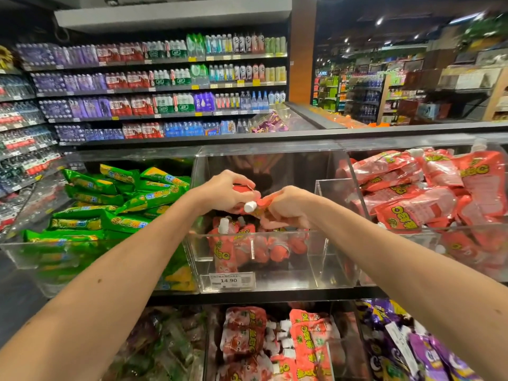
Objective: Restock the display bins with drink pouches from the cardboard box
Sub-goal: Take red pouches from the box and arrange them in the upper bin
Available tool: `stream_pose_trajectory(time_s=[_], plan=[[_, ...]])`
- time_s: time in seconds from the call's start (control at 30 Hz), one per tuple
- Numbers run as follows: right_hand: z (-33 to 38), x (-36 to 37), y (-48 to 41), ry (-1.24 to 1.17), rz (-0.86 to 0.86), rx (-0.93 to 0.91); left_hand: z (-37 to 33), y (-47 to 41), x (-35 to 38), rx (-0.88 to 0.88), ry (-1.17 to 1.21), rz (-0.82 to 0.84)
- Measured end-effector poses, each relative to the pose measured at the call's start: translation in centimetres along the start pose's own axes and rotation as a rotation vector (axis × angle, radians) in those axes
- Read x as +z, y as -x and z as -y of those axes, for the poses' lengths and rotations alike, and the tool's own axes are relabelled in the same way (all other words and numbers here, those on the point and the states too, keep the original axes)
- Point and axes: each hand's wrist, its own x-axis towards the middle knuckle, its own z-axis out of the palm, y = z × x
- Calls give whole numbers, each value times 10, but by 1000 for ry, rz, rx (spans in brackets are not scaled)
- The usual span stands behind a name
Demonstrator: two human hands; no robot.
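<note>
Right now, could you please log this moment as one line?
left hand: grips red pouches | right hand: grips red pouches | where: above middle bin | bin: partly filled

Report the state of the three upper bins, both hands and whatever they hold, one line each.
Middle bin: nearly empty, a few red pouches at the bottom.
Left bin: piled with green packs.
Right bin: heaped full.
Held pouches: raised, white cap showing.
Left hand: grips them.
Right hand: grips them too.
</note>
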Motion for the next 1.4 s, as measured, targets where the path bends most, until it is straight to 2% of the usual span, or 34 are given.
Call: stream_pose_trajectory(time_s=[0.17, 0.3, 0.4, 0.5, 0.57, 0.63, 0.73, 0.93, 1.1, 1.17, 1.27, 1.4], plan=[[-2, 2, -11, 503, -212, -174, 3, -2, -3, -60, 115, -34], [3, -3, -6, 669, -244, -164, 8, -2, -4, -111, -75, -126], [7, -3, -10, 786, -157, -92, 3, 5, -3, -55, -272, -72], [8, -4, -26, 601, -86, 12, 1, 9, 4, 24, -338, 29], [7, 0, -37, 493, -61, 93, 1, 10, 11, 59, -388, 36], [5, 5, -47, 488, -45, 151, 3, 5, 17, 70, -464, 30], [5, 10, -58, 508, -31, 187, 5, -5, 21, 72, -549, 103], [1, 17, -74, 516, 51, 163, 4, -20, 36, -36, -711, 239], [-2, 16, -65, 575, 82, 60, 3, -13, 26, -50, -652, 342], [2, 17, -47, 579, 4, -38, 6, -1, 24, -20, -515, 211], [5, 15, -14, 621, -279, -287, 1, 27, 27, 90, -253, -138], [-32, 21, 76, 398, -481, -716, -8, 79, 35, 367, -26, -503]])
